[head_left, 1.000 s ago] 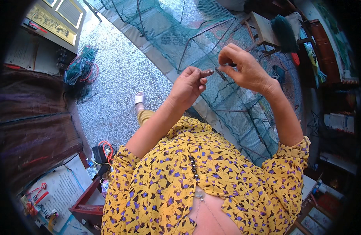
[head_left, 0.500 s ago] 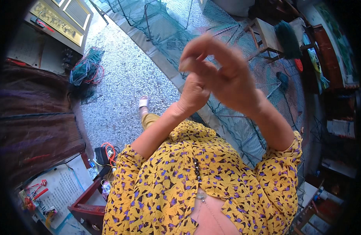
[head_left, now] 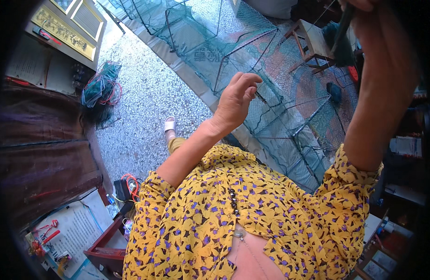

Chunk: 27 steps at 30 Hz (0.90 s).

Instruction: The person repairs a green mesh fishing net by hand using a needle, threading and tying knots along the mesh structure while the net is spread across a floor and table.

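The right hand (head_left: 365,3) was cut off by the upper edge of the view, so its fingers could be only partly seen; a dark slender tool (head_left: 344,25) seemed to be gripped there, but how firmly could not be told. The left hand (head_left: 234,105) was held over the teal net (head_left: 275,128), well apart from the right, with its fingers curled inward and bunched; whether anything was pinched between them could not be made out, as the thumb was largely hidden. The net was spread over the floor (head_left: 131,102), its mesh carried on dark rods (head_left: 250,43), and a wooden stool (head_left: 313,42) was set near its far right side.

Trouble could be caused, it was judged, by any strand run between the hands: if it were pulled too hard by the right arm, it might be slipped from the left fingers or snapped. A loose loop might be snagged on the rods or the stool if slack were let fall. The tool might be dropped and tangled in the mesh if its hold were loosened. The net's edge might also be trodden on by the sandalled foot (head_left: 170,125), should a step be taken to the right
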Motion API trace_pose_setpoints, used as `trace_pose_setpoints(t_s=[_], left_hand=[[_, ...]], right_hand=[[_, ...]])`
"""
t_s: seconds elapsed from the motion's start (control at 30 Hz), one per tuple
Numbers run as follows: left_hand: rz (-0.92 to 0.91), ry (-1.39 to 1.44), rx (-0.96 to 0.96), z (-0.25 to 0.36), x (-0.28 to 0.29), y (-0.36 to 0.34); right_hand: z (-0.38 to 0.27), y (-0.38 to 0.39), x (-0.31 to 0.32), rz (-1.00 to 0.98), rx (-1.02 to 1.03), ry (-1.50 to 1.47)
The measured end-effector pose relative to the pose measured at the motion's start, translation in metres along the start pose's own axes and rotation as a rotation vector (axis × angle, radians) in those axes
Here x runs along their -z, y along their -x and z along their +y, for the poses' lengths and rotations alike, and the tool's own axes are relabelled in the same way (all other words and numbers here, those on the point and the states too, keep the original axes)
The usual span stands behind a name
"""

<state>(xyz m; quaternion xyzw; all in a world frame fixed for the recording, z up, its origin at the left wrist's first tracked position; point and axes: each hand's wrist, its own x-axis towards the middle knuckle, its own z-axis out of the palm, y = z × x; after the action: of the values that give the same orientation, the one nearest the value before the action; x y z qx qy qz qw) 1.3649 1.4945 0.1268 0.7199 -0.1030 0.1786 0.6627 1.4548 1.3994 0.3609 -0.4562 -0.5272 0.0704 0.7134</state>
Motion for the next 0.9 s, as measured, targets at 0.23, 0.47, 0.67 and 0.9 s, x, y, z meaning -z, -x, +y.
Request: trace_pose_setpoints(t_s=[0.23, 0.47, 0.67, 0.9], left_hand=[[-0.061, -0.016, -0.086, 0.005, 0.010, 0.002], [0.082, 0.699, 0.432, 0.002, 0.049, 0.001], [0.064, 0.984, 0.561, -0.005, 0.033, 0.013], [0.079, 0.892, 0.584, -0.007, 0.021, 0.021]], right_hand=[[-0.014, 0.010, 0.015, -0.047, -0.027, 0.150], [0.024, 0.063, 0.017, -0.500, -0.087, 0.979], [0.059, 0.108, 0.031, -0.631, -0.356, 1.359], [0.073, 0.119, 0.029, -0.617, -0.362, 1.331]])
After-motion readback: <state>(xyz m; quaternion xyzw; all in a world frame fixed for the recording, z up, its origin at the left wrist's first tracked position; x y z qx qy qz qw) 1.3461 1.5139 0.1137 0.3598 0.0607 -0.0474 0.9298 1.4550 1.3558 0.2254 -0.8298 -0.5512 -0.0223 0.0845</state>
